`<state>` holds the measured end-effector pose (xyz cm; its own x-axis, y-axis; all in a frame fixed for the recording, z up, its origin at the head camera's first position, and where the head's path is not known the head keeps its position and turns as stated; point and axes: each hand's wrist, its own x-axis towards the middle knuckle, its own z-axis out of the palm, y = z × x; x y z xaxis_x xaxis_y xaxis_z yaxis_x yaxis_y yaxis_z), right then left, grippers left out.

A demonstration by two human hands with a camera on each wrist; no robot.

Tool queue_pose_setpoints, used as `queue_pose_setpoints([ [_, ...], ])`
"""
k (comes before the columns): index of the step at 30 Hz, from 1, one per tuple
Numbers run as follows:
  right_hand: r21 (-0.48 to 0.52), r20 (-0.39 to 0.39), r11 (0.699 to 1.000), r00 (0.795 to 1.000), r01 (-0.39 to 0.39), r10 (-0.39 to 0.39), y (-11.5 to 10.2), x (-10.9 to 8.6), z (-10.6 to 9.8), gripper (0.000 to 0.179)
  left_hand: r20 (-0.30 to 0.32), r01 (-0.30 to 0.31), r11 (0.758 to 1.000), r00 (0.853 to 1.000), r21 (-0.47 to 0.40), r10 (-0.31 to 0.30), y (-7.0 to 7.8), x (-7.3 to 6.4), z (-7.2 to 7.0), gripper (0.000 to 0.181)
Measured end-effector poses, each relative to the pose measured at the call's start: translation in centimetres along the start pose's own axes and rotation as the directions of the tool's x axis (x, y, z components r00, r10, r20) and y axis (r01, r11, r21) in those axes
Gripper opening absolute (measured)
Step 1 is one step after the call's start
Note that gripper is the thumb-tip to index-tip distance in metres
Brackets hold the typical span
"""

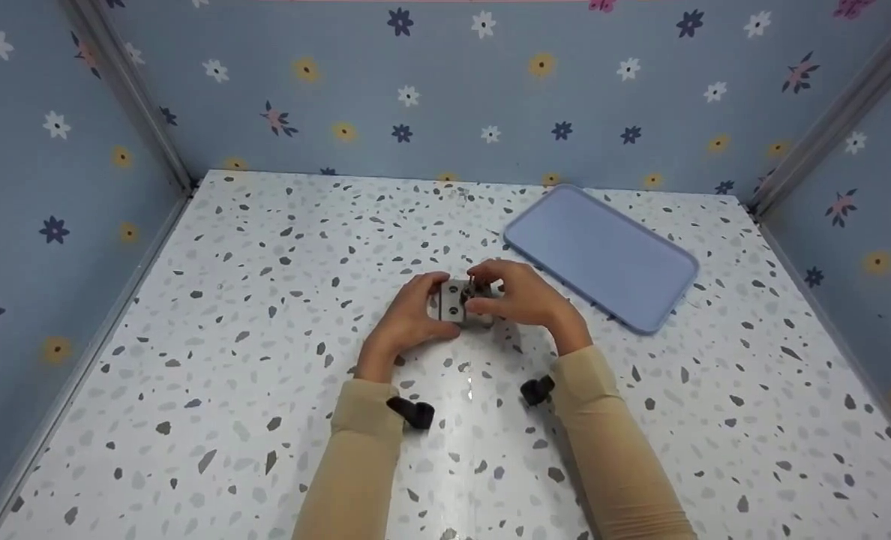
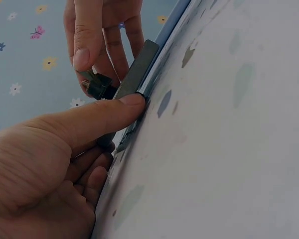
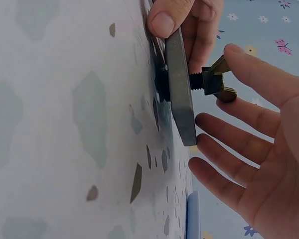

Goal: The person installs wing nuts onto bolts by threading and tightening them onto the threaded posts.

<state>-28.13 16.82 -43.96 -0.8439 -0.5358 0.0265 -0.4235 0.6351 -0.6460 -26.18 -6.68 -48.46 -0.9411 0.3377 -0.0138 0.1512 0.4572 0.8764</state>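
A flat grey metal plate (image 1: pixel 454 299) with round holes lies near the middle of the table. My left hand (image 1: pixel 408 319) holds its left end, thumb along the near edge and fingers at the far side. Through the plate runs a black threaded bolt (image 3: pixel 196 81), its dark head (image 3: pixel 162 85) showing on the table side. On the bolt's upper end sits a wing nut (image 3: pixel 214 82), with a visible stretch of thread between it and the plate. My right hand (image 1: pixel 526 296) pinches the nut's wings between thumb and index finger; its other fingers extend toward the plate's edge.
A pale blue rectangular tray (image 1: pixel 603 255) lies at an angle, behind and to the right of my hands. Flower-patterned panels (image 1: pixel 445 97) wall the speckled white table (image 1: pixel 250 337) at the back and both sides. Black wrist mounts (image 1: pixel 412 412) stick out from both sleeves.
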Motion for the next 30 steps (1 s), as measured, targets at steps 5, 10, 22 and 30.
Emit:
queue_pose_setpoints([
  [5,-0.005,-0.025,1.000,1.000,-0.019,0.019,-0.27,0.38,0.23,0.060,-0.001,0.003,1.000,1.000,-0.003,-0.003,-0.03,-0.04,-0.19,0.096],
  [10,-0.012,-0.051,1.000,0.999,-0.020,0.019,-0.50,0.62,0.37,0.056,-0.001,0.003,1.000,1.000,-0.001,-0.003,0.00,0.02,-0.34,0.097],
  [22,-0.028,-0.106,0.999,0.994,-0.027,0.024,-0.54,0.50,0.89,0.053,-0.007,0.000,1.000,1.000,-0.006,0.000,0.02,0.05,-0.09,0.095],
  [30,-0.067,-0.146,0.997,0.989,-0.031,0.021,-0.76,0.44,0.95,0.052,-0.005,0.005,1.000,1.000,-0.014,-0.005,-0.06,0.18,0.06,0.096],
])
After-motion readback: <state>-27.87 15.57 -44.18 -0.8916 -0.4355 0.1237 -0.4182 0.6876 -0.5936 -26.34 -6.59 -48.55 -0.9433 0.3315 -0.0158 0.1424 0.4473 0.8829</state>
